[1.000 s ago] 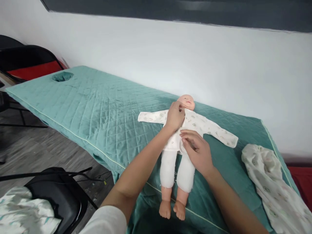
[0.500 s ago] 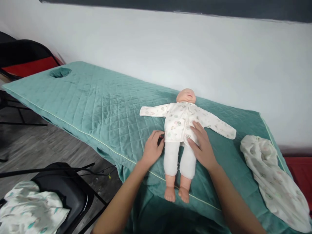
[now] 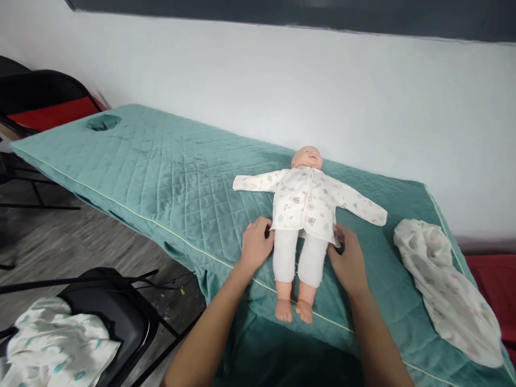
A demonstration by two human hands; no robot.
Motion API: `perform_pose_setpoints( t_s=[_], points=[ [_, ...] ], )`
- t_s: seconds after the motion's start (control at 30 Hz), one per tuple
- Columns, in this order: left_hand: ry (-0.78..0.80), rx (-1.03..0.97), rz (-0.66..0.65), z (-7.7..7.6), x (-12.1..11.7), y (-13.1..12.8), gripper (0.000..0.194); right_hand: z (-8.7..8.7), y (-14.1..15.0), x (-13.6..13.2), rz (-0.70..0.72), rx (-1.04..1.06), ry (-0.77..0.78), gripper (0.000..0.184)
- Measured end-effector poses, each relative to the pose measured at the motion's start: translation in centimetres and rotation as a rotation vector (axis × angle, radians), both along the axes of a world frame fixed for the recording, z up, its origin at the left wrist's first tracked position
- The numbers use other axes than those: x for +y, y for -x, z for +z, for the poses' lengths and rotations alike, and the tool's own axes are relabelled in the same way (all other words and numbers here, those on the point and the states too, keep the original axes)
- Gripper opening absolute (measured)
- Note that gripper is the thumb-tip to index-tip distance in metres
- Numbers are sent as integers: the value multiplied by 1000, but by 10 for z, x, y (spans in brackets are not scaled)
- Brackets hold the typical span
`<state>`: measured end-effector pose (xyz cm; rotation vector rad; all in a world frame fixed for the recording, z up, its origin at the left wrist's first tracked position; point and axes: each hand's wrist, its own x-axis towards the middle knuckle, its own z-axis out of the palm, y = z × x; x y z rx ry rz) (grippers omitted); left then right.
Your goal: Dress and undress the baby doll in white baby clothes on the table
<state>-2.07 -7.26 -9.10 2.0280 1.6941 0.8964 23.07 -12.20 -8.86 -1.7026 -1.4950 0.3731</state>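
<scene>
A baby doll (image 3: 307, 156) lies on its back on the green quilted bed, feet toward me. It wears a white printed baby shirt (image 3: 296, 201) with long sleeves spread to both sides, the front closed along the middle. White cloth covers its legs (image 3: 284, 257) down to the shins, and its feet are bare. My left hand (image 3: 258, 243) is closed on the shirt's lower left hem corner. At the lower right corner, my right hand (image 3: 349, 257) pinches the hem, its fingertips partly hidden.
A crumpled white printed cloth garment (image 3: 445, 290) lies on the bed (image 3: 173, 183) to the right. At lower left, another white cloth (image 3: 56, 344) rests on a black chair (image 3: 108, 312). The wall (image 3: 258, 80) stands behind the bed, and red and black chairs (image 3: 52, 107) are at far left.
My right hand has moved from the shirt's front down and right to its lower hem corner. My left hand stays at the left corner. The hem looks spread wider on the right.
</scene>
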Motion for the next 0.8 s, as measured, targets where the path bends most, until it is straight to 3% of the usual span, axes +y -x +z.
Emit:
perform_pose_setpoints(
  t_s=[0.13, 0.27, 0.53, 0.8],
  points=[
    [-8, -49, 47, -5, -6, 3, 6, 3, -1, 2, -91, -94, 28, 28],
    [-41, -86, 59, -8, -7, 3, 7, 3, -1, 0, -107, -113, 24, 28],
    [-143, -393, 176, -12, -8, 2, 12, 5, 1, -1, -118, -135, 17, 27],
    [-114, -240, 126, -6, -6, 2, 10, 5, 0, -5, 27, -109, -57, 34]
  ],
)
